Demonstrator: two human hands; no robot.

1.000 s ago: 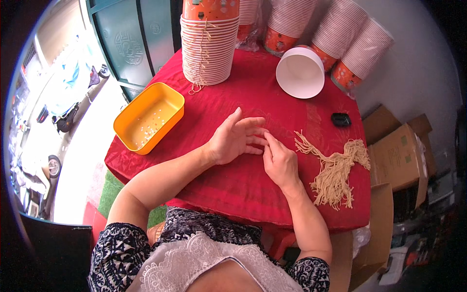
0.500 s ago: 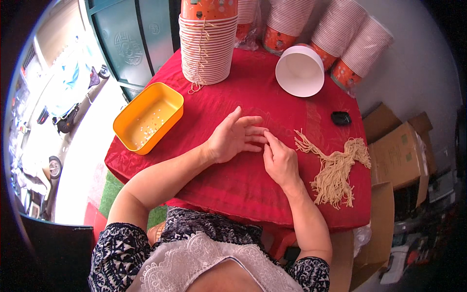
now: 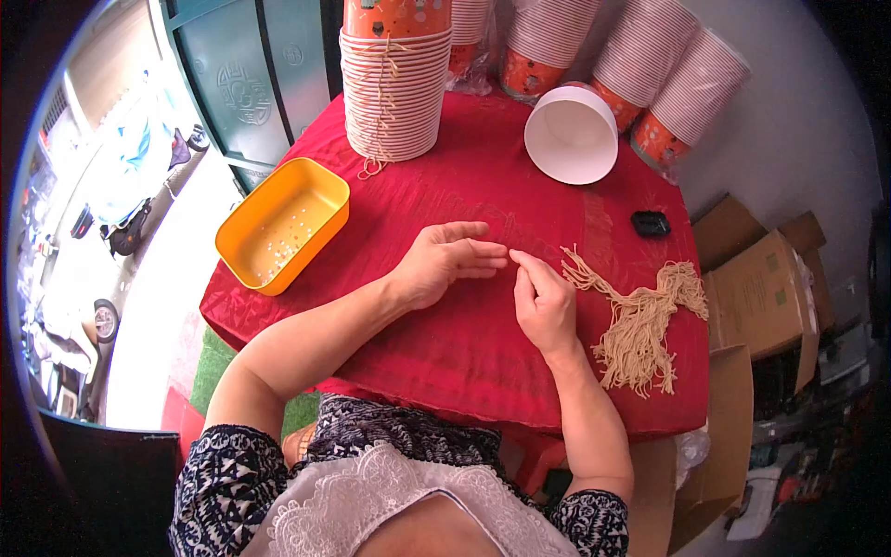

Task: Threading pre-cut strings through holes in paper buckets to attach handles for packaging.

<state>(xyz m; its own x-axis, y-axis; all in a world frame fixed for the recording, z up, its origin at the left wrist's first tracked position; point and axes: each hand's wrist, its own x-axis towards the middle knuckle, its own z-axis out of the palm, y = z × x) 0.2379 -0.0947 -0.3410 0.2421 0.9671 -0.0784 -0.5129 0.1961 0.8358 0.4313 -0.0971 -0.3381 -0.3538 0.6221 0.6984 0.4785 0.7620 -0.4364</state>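
Over the middle of the red-covered table, my left hand (image 3: 438, 266) is open, its fingers stretched out side by side toward the right, with nothing in it. My right hand (image 3: 546, 299) is closed with its forefinger pointing at the left fingertips, and a narrow space shows between the two hands. No object can be seen in the right hand, though its palm is turned from view. To its right lies a bundle of beige strings (image 3: 639, 325). On the left stands a yellow plastic tub (image 3: 325, 226) with small pale bits scattered on its bottom.
A tall stack of paper buckets (image 3: 394, 102), tied with string, stands at the back. Near it a white-lined paper bucket (image 3: 572, 139) lies tilted. More bucket stacks (image 3: 647, 46) line the wall. A small black dish (image 3: 650, 224) sits by the right edge; cardboard boxes (image 3: 763, 292) are beyond it.
My left thumb has come down toward its fingers, which have drawn together. My right hand has shifted slightly right, and its forefinger has come off the left fingertips.
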